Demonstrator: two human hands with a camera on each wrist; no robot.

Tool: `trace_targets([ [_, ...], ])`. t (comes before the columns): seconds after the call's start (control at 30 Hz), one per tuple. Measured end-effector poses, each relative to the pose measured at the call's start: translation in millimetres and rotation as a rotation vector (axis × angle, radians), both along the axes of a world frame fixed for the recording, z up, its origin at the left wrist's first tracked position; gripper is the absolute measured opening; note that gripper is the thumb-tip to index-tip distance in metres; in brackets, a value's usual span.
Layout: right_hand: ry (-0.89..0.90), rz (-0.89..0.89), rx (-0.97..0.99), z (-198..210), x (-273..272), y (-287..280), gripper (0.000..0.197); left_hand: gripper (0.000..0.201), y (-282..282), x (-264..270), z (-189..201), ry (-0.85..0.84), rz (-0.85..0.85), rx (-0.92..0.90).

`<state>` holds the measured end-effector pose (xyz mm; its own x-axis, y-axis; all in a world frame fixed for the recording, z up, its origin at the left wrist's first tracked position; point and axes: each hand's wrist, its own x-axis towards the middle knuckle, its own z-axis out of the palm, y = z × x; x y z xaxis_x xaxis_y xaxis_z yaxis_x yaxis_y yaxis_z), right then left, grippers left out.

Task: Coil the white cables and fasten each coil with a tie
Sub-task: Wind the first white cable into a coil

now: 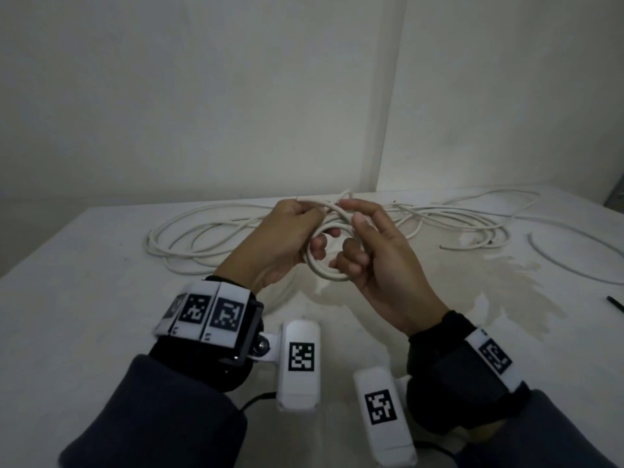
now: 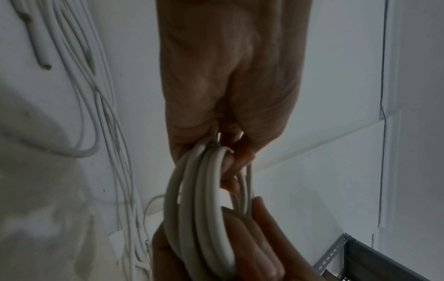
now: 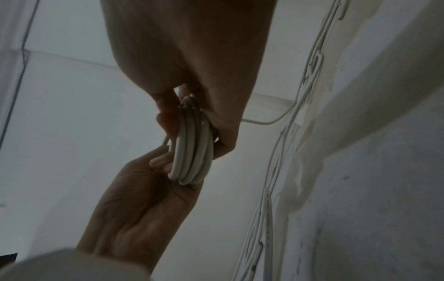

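A small coil of white cable (image 1: 325, 269) hangs above the middle of the table, held between both hands. My left hand (image 1: 317, 228) grips the coil's upper left side, thumb on top and fingers curled through the loop. My right hand (image 1: 351, 238) pinches the right side where the strands cross, its lower fingers curled under the ring. In the left wrist view the coil (image 2: 204, 209) shows three strands side by side. The right wrist view shows the same coil (image 3: 192, 152) edge-on between both hands. A thin black tie (image 1: 615, 304) lies at the table's far right edge.
Loose white cable (image 1: 189, 238) sprawls in big loops on the table behind my hands. More tangled cable (image 1: 456, 221) lies to the right, and a single arc (image 1: 557, 265) beyond it. White walls close off the back. A metal bracket (image 2: 336, 252) stands by the corner.
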<state>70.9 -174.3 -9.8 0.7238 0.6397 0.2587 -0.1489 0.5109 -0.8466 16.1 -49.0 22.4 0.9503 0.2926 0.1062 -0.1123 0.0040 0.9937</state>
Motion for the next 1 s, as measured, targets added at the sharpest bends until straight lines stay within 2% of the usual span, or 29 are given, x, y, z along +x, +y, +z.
trace_targets([
  [0.13,-0.054,-0.075,-0.025,-1,-1,2,0.015,0.025,1,-3,1,-0.016,-0.041,0.000],
  [0.27,-0.091,-0.039,-0.052,0,2,-3,0.016,0.027,0,-6,3,-0.020,-0.171,-0.050],
  [0.33,-0.137,0.015,-0.085,-1,1,-2,0.016,0.036,-2,-5,0,-0.008,-0.082,0.075],
  [0.4,-0.142,0.046,-0.086,-2,-2,1,0.014,0.031,-4,-4,0,-0.017,0.042,0.140],
  [0.47,-0.067,0.073,-0.032,-1,-2,1,0.025,0.025,-5,-4,1,-0.027,0.084,0.204],
  [0.5,-0.062,0.068,-0.043,0,0,-1,0.032,0.023,-4,-6,3,-0.034,0.087,0.300],
  [0.57,-0.212,-0.030,-0.213,2,5,-7,0.032,0.022,-2,-10,9,-0.058,0.076,0.582],
  [0.63,-0.432,-0.189,-0.400,2,15,-13,0.015,0.024,1,-14,14,-0.063,0.059,0.794],
  [0.67,-0.514,-0.268,-0.444,2,19,-15,0.010,0.024,2,-14,15,-0.054,0.055,0.836],
  [0.73,-0.634,-0.433,-0.465,2,23,-18,0.012,0.020,4,-14,15,-0.069,0.063,0.805],
  [0.83,-0.697,-0.570,-0.263,6,23,-18,0.013,0.021,3,-12,14,-0.143,0.119,0.599],
  [0.9,-0.639,-0.522,-0.177,8,18,-18,0.008,0.019,2,-10,13,-0.200,0.175,0.484],
  [1.0,-0.454,-0.340,-0.152,5,11,-12,0.016,0.025,2,-9,13,-0.237,0.284,0.348],
])
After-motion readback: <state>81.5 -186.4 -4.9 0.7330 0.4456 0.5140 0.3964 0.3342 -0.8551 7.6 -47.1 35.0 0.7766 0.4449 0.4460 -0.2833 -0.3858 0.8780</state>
